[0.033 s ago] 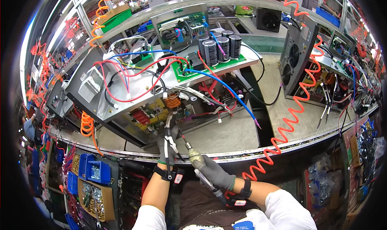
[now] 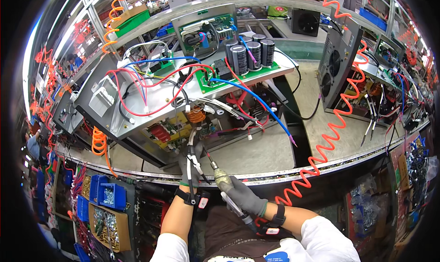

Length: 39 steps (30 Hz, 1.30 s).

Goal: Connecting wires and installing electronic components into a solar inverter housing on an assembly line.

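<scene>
Apparently, right hand [image 2: 250, 197] beside bench edge [image 2: 275, 176].

Chassis [image 2: 161, 116] behind driver [image 2: 222, 177]; bins [image 2: 94, 188] left

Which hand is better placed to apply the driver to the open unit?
Right, likely: the right hand holds the driver, its tip angled toward the open unit. The left hand is among white cables.

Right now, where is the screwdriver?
In the head view, the screwdriver is just below centre, gripped in the right hand, pointing up-left, to the left hand's right.
</scene>
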Each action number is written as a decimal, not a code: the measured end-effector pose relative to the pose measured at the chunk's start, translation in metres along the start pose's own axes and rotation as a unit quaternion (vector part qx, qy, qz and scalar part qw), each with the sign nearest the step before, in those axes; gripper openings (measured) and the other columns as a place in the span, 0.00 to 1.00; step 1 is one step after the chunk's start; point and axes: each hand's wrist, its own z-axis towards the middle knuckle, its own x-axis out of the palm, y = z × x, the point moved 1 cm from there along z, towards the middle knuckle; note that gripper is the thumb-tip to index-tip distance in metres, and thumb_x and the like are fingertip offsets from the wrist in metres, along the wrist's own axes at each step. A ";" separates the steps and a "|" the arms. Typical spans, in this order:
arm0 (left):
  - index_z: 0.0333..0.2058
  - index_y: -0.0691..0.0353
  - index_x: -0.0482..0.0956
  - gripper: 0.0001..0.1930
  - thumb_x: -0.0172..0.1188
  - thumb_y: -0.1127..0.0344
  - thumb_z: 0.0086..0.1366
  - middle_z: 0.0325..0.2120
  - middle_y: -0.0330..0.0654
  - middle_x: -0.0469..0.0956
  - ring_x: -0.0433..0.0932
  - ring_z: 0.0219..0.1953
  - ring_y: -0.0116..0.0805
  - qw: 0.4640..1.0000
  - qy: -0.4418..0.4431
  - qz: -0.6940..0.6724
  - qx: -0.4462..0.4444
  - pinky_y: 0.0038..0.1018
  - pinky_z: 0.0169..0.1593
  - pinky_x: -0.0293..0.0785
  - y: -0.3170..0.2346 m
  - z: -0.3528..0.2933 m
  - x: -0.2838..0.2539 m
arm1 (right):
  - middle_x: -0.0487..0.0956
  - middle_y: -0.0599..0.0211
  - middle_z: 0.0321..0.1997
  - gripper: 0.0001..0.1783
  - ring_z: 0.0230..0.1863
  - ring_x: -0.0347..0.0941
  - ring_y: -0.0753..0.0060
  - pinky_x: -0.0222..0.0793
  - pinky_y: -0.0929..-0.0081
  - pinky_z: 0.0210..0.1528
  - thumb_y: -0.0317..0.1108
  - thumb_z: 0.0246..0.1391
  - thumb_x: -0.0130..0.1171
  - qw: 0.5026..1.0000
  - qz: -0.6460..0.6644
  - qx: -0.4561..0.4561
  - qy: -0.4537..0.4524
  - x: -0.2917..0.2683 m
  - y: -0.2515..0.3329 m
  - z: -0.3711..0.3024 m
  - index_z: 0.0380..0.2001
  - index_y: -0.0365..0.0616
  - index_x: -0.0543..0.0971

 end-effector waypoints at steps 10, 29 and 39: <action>0.43 0.60 0.76 0.17 0.65 0.60 0.57 0.30 0.35 0.78 0.77 0.30 0.34 0.947 -0.038 -0.318 -0.040 0.28 0.35 0.75 -0.017 0.010 0.008 | 0.72 0.68 0.25 0.27 0.16 0.69 0.79 0.68 0.78 0.16 0.54 0.61 0.48 0.999 0.047 0.016 0.009 0.003 0.007 -0.004 0.51 0.43 0.63; 0.46 0.49 0.79 0.18 0.64 0.65 0.54 0.39 0.43 0.81 0.81 0.37 0.42 0.919 0.010 0.286 0.272 0.30 0.40 0.77 -0.031 0.045 -0.024 | 0.74 0.71 0.26 0.18 0.19 0.73 0.75 0.74 0.73 0.21 0.51 0.61 0.48 0.964 0.255 0.064 0.044 0.041 0.011 -0.008 0.37 0.47 0.69; 0.45 0.55 0.80 0.16 0.58 0.75 0.56 0.37 0.42 0.81 0.80 0.39 0.34 0.945 0.053 0.254 0.200 0.26 0.43 0.75 -0.037 0.044 -0.020 | 0.74 0.72 0.25 0.18 0.19 0.73 0.75 0.75 0.71 0.22 0.51 0.62 0.46 0.959 0.267 0.083 0.043 0.042 0.010 -0.006 0.36 0.47 0.70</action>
